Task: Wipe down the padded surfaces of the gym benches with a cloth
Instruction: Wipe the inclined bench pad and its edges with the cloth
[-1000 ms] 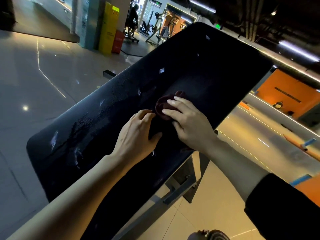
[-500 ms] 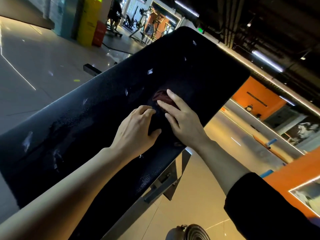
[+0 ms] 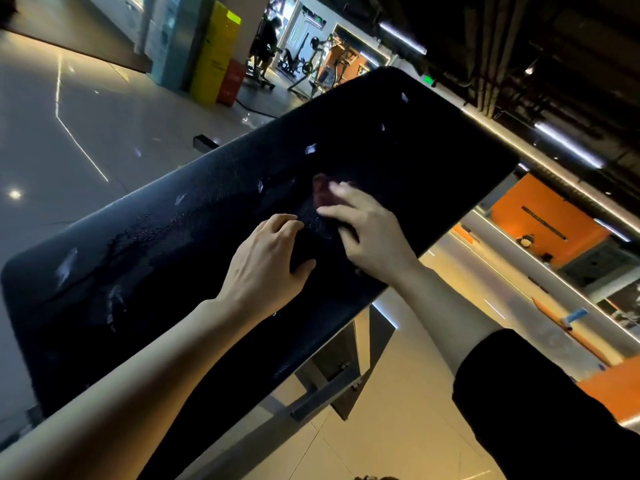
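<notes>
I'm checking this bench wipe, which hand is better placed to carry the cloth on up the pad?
Probably the right hand: its fingers already press the cloth. The left hand rests on the pad behind it.

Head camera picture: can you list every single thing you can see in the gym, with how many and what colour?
Bench pad: one, black, with wet streaks, slanting across the middle.
Cloth: one, dark red, on the pad under the right fingers.
Bench frame: one, grey metal, below the pad.
Floor: pale glossy tiles, left and bottom.
Yellow box: one, standing at top centre.
Red box: one, beside the yellow one.
Gym machines: several, far back; details too small.
Person: one, in dark clothes, far back.
Orange wall: right side.
Ceiling lights: several white strips, top right.
Left hand: one, bare arm, fingers curled on the pad.
Right hand: one, black sleeve, pressing the cloth.
</notes>
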{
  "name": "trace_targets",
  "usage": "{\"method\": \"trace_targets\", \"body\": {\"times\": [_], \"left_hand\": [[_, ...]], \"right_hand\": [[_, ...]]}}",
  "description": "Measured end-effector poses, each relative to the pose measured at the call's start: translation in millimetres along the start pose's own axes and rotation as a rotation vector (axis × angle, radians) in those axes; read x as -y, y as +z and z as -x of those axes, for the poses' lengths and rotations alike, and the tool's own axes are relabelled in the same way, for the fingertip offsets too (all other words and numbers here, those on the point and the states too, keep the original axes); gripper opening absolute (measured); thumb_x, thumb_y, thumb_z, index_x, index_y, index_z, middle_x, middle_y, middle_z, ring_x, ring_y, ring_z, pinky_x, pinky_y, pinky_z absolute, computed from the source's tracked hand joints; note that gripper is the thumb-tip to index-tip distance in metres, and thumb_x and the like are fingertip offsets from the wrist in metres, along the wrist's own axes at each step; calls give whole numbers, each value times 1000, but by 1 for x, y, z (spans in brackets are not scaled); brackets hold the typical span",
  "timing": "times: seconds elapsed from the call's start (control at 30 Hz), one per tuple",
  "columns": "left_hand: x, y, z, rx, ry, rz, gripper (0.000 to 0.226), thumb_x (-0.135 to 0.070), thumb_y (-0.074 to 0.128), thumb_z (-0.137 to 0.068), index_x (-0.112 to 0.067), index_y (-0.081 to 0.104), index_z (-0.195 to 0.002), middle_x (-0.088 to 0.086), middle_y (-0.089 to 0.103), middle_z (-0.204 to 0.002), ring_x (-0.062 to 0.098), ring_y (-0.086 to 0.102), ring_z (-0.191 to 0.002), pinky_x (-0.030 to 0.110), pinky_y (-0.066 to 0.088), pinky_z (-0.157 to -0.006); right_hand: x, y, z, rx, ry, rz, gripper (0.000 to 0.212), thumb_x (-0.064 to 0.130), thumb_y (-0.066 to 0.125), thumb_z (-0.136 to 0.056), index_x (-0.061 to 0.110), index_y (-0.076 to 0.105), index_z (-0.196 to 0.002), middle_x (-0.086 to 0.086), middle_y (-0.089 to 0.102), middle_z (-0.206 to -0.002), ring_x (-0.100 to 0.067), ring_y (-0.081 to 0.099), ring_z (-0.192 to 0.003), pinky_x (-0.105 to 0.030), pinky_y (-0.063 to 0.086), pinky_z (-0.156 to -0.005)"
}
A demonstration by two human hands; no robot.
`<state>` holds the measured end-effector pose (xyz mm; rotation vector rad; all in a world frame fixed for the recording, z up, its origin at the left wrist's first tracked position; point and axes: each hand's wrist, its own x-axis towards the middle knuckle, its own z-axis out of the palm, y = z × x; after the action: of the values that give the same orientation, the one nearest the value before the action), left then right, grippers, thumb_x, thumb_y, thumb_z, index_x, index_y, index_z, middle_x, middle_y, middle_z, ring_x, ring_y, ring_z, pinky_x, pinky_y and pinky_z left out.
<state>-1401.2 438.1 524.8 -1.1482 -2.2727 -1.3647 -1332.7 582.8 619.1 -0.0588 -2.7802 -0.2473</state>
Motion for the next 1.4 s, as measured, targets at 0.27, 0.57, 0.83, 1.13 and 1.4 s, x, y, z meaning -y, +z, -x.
{"method": "trace_targets", "body": {"times": [0.27, 0.57, 0.83, 1.13, 1.4], "left_hand": [[-6, -3, 0, -53, -26, -31, 58, -34, 69, -84, -9, 53, -132, 3, 51, -137, 23, 52, -120, 31, 42, -95], [-3, -2, 30, -92, -139, -87, 52, -31, 72, -81, -9, 59, -126, 6, 56, -132, 26, 57, -113, 34, 45, -91], [-6, -18, 73, -108, -233, -165, 44, -35, 72, -80, -12, 62, -117, 5, 60, -121, 28, 59, -104, 33, 45, -83], [-19, -12, 120, -106, -362, -207, 61, -40, 71, -81, -14, 50, -132, 2, 51, -131, 23, 52, -116, 31, 40, -94], [-17, -16, 148, -48, -391, -263, 60, -41, 67, -85, -11, 49, -133, 3, 50, -133, 24, 50, -119, 32, 39, -96]], "right_hand": [[-35, -24, -33, -176, 178, 104, 41, 2, 52, -94, 16, 59, -132, -9, 39, -151, -26, 23, -145, -28, 14, -119], [14, 21, -15, 27, -69, -6, 41, 6, 44, -98, 15, 55, -136, -9, 31, -156, -27, 20, -146, -32, 17, -118], [43, 16, 16, 90, -252, -186, 46, -6, 49, -88, 11, 61, -130, -8, 43, -149, -23, 31, -142, -22, 18, -116], [52, 40, 32, 65, -161, -41, 48, 3, 40, -93, 11, 50, -139, -12, 24, -158, -31, 13, -147, -41, 23, -118], [73, 31, 60, -10, -219, -161, 57, -11, 44, -81, 7, 56, -133, -12, 38, -152, -32, 27, -143, -46, 31, -114]]}}
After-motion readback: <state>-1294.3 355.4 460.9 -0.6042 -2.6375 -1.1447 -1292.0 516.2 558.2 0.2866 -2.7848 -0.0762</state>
